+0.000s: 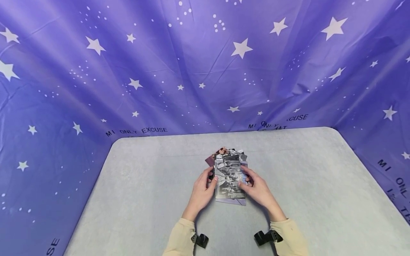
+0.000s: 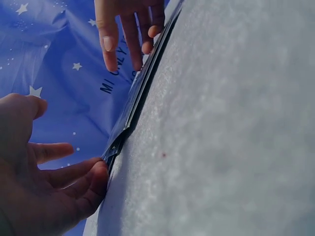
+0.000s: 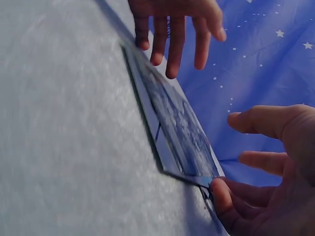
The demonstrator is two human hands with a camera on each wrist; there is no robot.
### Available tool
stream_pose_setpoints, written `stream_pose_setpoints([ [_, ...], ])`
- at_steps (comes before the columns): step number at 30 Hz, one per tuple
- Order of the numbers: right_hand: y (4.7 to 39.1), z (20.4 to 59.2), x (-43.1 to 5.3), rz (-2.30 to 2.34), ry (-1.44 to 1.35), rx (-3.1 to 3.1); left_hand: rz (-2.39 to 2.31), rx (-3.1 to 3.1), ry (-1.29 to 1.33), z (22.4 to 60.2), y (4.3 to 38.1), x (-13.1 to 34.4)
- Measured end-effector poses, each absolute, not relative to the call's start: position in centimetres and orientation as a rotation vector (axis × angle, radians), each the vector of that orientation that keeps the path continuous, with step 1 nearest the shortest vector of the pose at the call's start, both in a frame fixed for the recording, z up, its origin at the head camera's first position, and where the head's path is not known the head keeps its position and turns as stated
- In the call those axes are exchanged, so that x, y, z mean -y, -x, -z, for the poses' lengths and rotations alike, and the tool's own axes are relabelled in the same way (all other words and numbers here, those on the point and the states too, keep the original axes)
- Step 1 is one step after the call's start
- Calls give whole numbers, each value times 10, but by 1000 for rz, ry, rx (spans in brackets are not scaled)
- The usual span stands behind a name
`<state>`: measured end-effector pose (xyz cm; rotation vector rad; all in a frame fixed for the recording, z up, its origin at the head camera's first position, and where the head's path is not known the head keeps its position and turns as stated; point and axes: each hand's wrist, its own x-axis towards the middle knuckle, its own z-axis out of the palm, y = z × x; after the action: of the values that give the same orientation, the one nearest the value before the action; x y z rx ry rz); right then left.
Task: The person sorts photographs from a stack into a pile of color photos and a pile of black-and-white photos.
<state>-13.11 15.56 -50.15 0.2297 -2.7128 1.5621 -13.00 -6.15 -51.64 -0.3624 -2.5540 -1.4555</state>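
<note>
A loose stack of photo cards (image 1: 229,181) lies on the table, a black-and-white picture on top. Cards beneath stick out unevenly: a reddish-brown one (image 1: 209,161) at the far left corner and a pale purple one (image 1: 236,202) along the near edge. My left hand (image 1: 202,190) is at the stack's left side, my right hand (image 1: 260,192) at its right. In the left wrist view, left fingertips (image 2: 101,169) touch the stack's edge, with the thumb held away. Right fingertips (image 3: 219,191) meet the opposite edge in the right wrist view, that thumb also raised apart.
The grey table (image 1: 147,199) has rounded far corners. A purple-blue curtain (image 1: 192,64) with white stars and lettering hangs behind it and along both sides. Black wrist cameras (image 1: 201,240) are strapped over the cream sleeves (image 1: 180,238).
</note>
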Motion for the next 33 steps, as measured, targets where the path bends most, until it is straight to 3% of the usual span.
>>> stream_pose_setpoints([
  [25, 130, 486, -146, -2122, -100, 2623, 2008, 2364, 67, 520, 135, 67],
  [33, 126, 490, -142, -2208, -80, 2518, 2191, 2243, 65, 492, 126, 68],
])
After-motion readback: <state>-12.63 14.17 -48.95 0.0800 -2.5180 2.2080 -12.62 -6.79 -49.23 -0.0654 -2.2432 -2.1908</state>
